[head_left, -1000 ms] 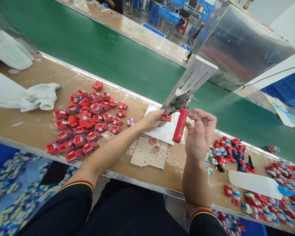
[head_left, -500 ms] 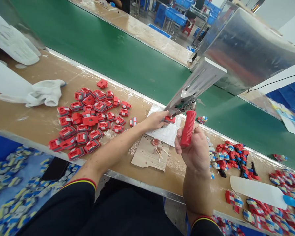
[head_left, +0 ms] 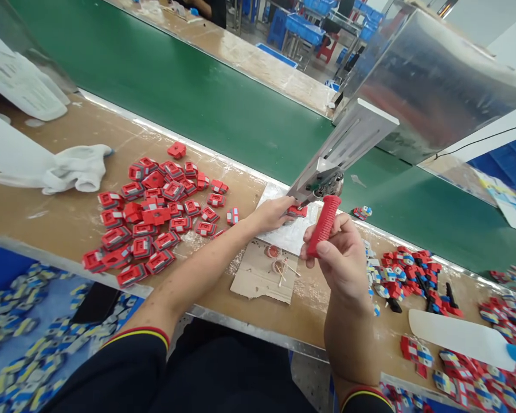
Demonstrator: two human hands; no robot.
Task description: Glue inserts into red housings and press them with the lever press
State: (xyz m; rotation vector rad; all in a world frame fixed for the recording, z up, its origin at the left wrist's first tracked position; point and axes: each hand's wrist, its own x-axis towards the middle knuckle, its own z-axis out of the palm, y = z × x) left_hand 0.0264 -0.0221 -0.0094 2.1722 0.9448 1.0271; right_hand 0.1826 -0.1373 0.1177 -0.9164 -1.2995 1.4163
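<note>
Right hand (head_left: 339,258) is clamped around a ribbed red lever handle (head_left: 324,225); left hand (head_left: 273,213) pinches a small red part (head_left: 297,211).

A ribbed red lever handle (head_left: 323,226) tilts upright; a small red part (head_left: 298,211) lies beneath the press

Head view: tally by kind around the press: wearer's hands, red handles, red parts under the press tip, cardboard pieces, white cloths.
Hands: 2 (left hand on the red part, right hand gripping the red handle)
red handle: 1
red part under the press tip: 1
cardboard piece: 1
white cloth: 1
Total: 6
</note>
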